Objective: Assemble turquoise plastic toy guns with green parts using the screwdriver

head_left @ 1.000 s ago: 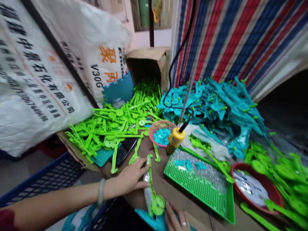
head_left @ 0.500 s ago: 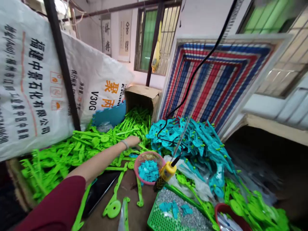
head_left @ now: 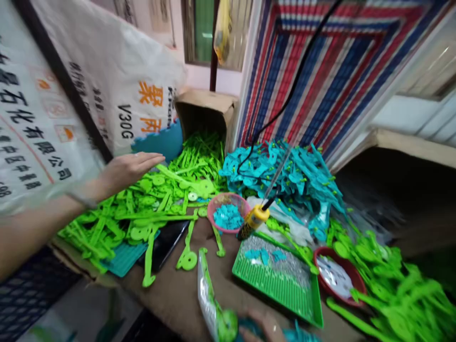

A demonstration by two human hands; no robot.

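My left hand [head_left: 130, 170] is raised over the left side of a heap of bright green plastic parts [head_left: 153, 190], fingers together and stretched out. A long green part with a round end [head_left: 204, 186] lies just off its fingertips; no grip on it shows. At the bottom edge my right hand [head_left: 263, 327], blurred and partly cut off, has its fingers bent around a blue plastic part [head_left: 299, 334]. Beside it lies a green part in a clear plastic sleeve [head_left: 208, 289]. Ahead are a pink basket [head_left: 211, 219] of small blue pieces and a yellow electric screwdriver [head_left: 258, 216] hanging on a cable.
A green tray [head_left: 285, 299] holds screws and some blue pieces. To its right stands a red bowl [head_left: 359, 278] with white pieces. Blue parts [head_left: 281, 175] are heaped at the back. Cardboard boxes [head_left: 228, 107] stand at the back and right. A dark flat panel [head_left: 169, 242] lies left of centre.
My left hand has pulled back leftward from the green heap near the pink basket. My right hand has come into view at the bottom with the blue part. The view has tilted downward.
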